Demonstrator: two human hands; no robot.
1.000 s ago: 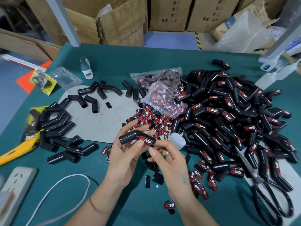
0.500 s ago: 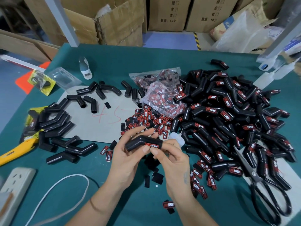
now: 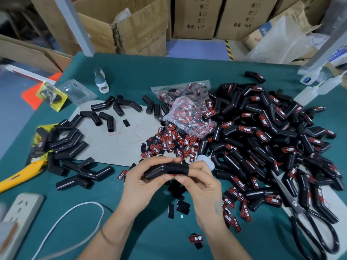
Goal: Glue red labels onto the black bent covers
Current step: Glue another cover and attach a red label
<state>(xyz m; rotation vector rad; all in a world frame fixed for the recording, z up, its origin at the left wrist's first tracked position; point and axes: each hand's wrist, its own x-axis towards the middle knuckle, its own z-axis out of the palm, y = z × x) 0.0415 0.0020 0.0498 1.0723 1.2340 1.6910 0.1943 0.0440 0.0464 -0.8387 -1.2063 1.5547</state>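
- Rotated since a second ago: the black bent cover [image 3: 166, 170] now shows only a thin red edge of its label [image 3: 175, 174] underneath.
- Left hand [image 3: 139, 182] grips the cover's left limb; right hand [image 3: 201, 182] pinches the labelled limb, above the near tabletop [image 3: 150, 231].
- Good practice, as judged: press evenly along the label, keeping it square until the glue holds.
- Labelled pile [image 3: 262, 139] lies right; bare covers [image 3: 71, 147] lie left.

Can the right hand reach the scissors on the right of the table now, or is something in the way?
Probably not at once. The right hand pinches the bent cover together with the left hand, so it must let go first. The scissors lie on the table, blades partly among the covers, handles free.
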